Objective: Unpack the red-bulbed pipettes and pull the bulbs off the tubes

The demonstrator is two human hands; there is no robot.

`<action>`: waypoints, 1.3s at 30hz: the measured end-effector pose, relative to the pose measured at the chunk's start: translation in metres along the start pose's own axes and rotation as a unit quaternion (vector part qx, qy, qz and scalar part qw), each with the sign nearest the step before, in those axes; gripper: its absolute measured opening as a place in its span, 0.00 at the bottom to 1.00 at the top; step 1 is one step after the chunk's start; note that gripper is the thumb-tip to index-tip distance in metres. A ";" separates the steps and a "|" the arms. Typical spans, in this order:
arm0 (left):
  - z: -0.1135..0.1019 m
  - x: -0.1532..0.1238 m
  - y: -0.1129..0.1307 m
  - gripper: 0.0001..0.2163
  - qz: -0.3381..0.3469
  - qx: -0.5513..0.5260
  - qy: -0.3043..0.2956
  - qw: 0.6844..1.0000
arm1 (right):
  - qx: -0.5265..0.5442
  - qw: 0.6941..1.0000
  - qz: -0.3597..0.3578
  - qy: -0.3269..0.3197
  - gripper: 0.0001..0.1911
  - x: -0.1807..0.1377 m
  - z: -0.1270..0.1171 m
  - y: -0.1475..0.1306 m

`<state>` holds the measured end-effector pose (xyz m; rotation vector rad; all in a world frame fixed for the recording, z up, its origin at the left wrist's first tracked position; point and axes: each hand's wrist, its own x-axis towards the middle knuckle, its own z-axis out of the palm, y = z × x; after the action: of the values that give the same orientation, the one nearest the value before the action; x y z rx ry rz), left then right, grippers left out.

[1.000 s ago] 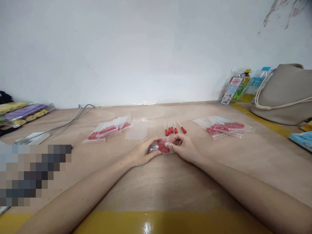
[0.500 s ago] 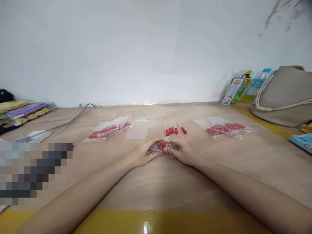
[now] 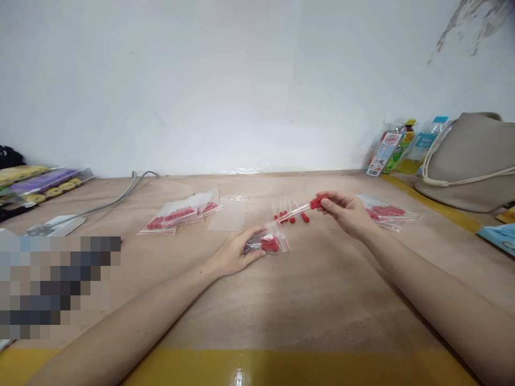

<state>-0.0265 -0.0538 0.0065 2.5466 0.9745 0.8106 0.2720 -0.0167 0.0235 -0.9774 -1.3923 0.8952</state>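
Observation:
My left hand (image 3: 237, 249) is closed round a clear zip bag (image 3: 284, 239) at the middle of the table. Red-bulbed droppers show inside the bag, whose mouth points right. Up and to the right, my right hand (image 3: 341, 212) pinches the red bulbs of droppers (image 3: 300, 211); I cannot tell how many. Their clear stems slant down left to the bag's mouth; whether the tips are inside is unclear. Behind them, several loose droppers (image 3: 292, 219) lie with red bulbs toward me. An unfilled-looking zip bag (image 3: 227, 213) lies flat behind my left hand.
Filled zip bags (image 3: 181, 212) overlap at the left, and another pile of filled bags (image 3: 387, 210) lies partly behind my right hand. A grey cable (image 3: 120, 194) crosses the left side. Drink bottles (image 3: 418, 147) and a beige bag (image 3: 470, 155) stand at the back right.
My right hand has left the zip bag's mouth and moved up and right, with droppers now in its fingers. The left hand stays in place on the bag.

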 end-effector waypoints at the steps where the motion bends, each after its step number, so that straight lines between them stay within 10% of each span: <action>1: 0.000 0.000 0.000 0.21 -0.001 0.002 0.000 1.000 | -0.001 0.999 -0.020 0.036 0.17 0.004 -0.005 0.001; 6: 0.000 0.000 0.000 0.21 -0.003 0.009 -0.009 1.000 | -0.196 0.962 -0.126 0.140 0.13 0.005 -0.009 0.013; 16: 0.000 0.001 0.001 0.19 -0.001 0.005 -0.015 1.000 | -0.488 0.839 -0.238 -0.048 0.13 -0.009 -0.005 0.039; 39: -0.001 0.001 0.001 0.20 -0.009 0.008 -0.016 1.000 | -0.392 0.903 -0.172 -0.007 0.10 -0.028 0.029 0.006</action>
<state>-0.0257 -0.0543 0.0079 2.5517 0.9962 0.7586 0.2435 -0.0396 0.0063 -1.2461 -1.9149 0.0409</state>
